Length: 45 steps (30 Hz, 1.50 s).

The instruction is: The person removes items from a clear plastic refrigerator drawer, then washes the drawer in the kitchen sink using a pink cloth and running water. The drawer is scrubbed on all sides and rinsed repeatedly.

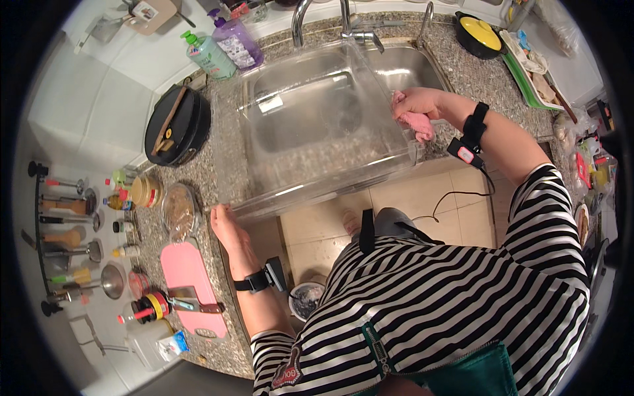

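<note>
A large clear plastic drawer or bin (pixel 317 183) lies across the stainless steel sink (pixel 307 99), its near edge jutting over the counter front. My left hand (pixel 230 230) grips its near left corner. At its right side, my right hand (pixel 421 104) is closed on a pink cloth (pixel 418 126), which touches the bin's right wall. Through the clear plastic the larger sink basin shows.
Behind the sink stand a chrome faucet (pixel 364 37) and two pump bottles (pixel 210 54). Black pans (pixel 177 126) sit left, with a pink cutting board (pixel 190 277) and cleaver nearer. A yellow-lidded pot (pixel 479 32) and green-edged tray (pixel 525 79) are right.
</note>
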Available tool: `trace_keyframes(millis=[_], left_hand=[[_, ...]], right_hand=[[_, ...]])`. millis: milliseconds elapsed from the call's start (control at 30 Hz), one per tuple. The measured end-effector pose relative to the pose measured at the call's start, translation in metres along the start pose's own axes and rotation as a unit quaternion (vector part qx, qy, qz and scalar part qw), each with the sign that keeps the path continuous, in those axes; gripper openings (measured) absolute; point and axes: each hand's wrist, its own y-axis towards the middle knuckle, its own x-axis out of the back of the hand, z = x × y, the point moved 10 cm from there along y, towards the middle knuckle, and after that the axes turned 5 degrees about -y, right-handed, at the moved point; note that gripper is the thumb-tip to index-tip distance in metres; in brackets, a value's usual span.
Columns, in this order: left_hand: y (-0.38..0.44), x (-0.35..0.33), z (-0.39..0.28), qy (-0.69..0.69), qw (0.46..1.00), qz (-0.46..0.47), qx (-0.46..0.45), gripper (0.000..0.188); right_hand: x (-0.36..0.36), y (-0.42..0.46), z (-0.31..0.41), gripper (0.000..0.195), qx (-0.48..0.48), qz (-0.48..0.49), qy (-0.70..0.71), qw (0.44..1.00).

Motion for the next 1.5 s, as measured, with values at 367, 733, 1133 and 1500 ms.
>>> trace_keyframes(millis=[367, 733, 1133, 1500], left_hand=[[0.033, -0.018, 0.03, 0.026, 1.0, 0.003, 0.017, 0.009], [0.041, -0.007, 0.042, 0.048, 0.998, -0.036, 0.015, 0.012], [0.031, -0.003, 0.01, 0.255, 0.955, -0.093, -0.122, 0.036], [0.041, -0.002, 0.004, 0.376, 0.913, -0.068, -0.143, 0.041]], right_hand=[[0.026, 0.049, 0.022, 0.014, -0.007, 0.001, -0.05, 0.999], [0.113, 0.059, 0.101, 0.031, 0.164, -0.144, -0.517, 0.828], [0.164, 0.128, 0.085, 0.018, 0.171, -0.161, -0.791, 0.565], [0.176, 0.109, 0.118, 0.023, 0.028, -0.146, -0.673, 0.724]])
